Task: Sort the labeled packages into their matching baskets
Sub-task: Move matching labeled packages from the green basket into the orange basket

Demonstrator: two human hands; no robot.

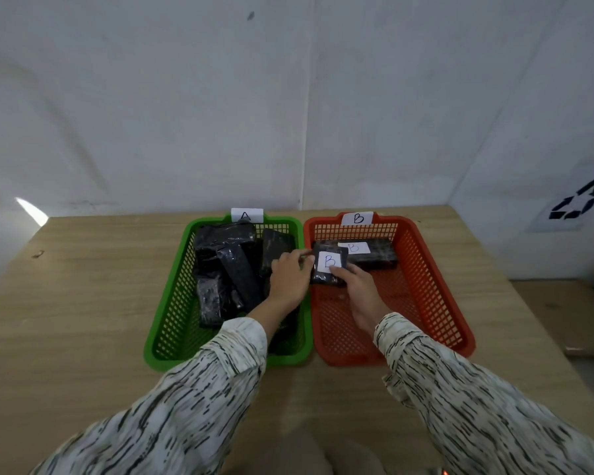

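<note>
A green basket [172,296] tagged A stands left of an orange basket [436,296] tagged B. Several black wrapped packages [227,262] fill the green one. A long black package with a B label [374,255] lies at the back of the orange basket. In front of it, over the orange basket's left rim, a small black package marked B [328,265] is held by both hands. My left hand [290,279] grips its left edge from over the green basket. My right hand [359,293] holds its lower right corner, thumb on the label.
Both baskets sit on a light wooden table [83,303] that stands against a white wall. The table's right edge runs close to the orange basket. A sheet with a recycling symbol [576,204] hangs on the right wall.
</note>
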